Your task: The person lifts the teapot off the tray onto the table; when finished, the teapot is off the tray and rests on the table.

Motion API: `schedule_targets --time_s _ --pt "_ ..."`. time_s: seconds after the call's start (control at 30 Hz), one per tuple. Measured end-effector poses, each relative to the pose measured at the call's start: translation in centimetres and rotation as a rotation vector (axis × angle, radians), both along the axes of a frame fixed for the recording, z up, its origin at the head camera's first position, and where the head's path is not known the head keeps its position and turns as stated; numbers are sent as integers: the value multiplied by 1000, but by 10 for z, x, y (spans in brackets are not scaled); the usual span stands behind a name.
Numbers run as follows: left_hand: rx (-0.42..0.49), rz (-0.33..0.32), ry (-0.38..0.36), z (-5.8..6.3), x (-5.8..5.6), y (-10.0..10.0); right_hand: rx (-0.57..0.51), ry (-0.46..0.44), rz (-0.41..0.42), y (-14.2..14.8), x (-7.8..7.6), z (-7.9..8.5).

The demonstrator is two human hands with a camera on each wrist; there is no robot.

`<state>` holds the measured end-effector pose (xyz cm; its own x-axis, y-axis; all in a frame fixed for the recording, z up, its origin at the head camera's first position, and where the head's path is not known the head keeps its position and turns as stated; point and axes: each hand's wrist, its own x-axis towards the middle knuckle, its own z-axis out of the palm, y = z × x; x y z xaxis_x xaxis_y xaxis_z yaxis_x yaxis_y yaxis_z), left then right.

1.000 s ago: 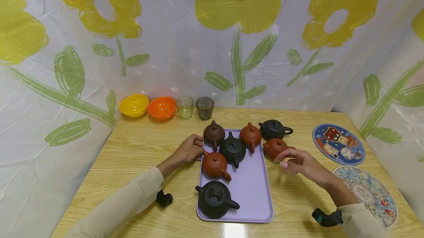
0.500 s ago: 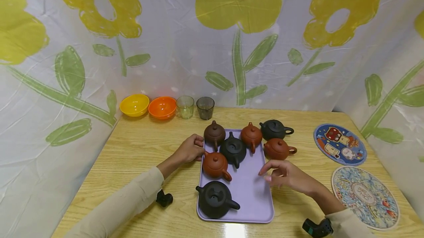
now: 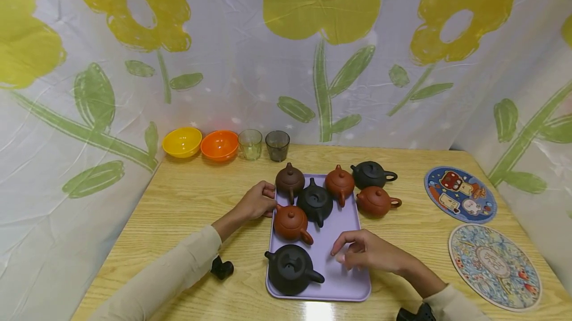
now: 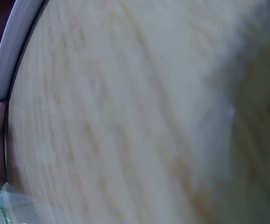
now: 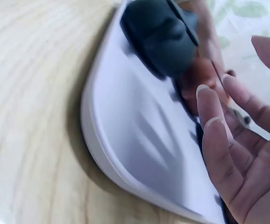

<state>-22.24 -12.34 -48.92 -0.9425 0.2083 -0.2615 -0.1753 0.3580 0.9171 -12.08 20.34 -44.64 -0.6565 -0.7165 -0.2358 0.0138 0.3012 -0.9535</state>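
From the head camera, the left hand (image 3: 256,202) gripped the lilac tray (image 3: 344,281) at its nine o'clock edge, fingers curled over the rim. The right hand (image 3: 363,251) hovered over the tray's bare five o'clock part, fingers loosely spread and holding nothing, just at three o'clock of the near black teapot (image 3: 290,269). A red-brown teapot (image 3: 290,223) stood at twelve o'clock of that pot.

The left wrist camera showed blurred table (image 4: 139,116) and a fingertip on the tray rim.

The right wrist camera showed open fingers (image 5: 219,144) above the tray, the black teapot at twelve o'clock.
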Motion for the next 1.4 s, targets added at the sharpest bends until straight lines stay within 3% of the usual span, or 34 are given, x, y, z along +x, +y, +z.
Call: schedule_targets --time_s 0.1,0.53,0.73,1.4 --pt "-1 1 -1 -1 0 0 25 -26 6 -8 2 -2" --pt "-2 0 -4 0 0 1 43 36 27 -36 11 -13" --pt "-12 4 -10 0 -1 1 62 12 25 -45 14 -16" --pt "-6 8 -2 1 -1 2 90 -19 37 -56 21 -17"
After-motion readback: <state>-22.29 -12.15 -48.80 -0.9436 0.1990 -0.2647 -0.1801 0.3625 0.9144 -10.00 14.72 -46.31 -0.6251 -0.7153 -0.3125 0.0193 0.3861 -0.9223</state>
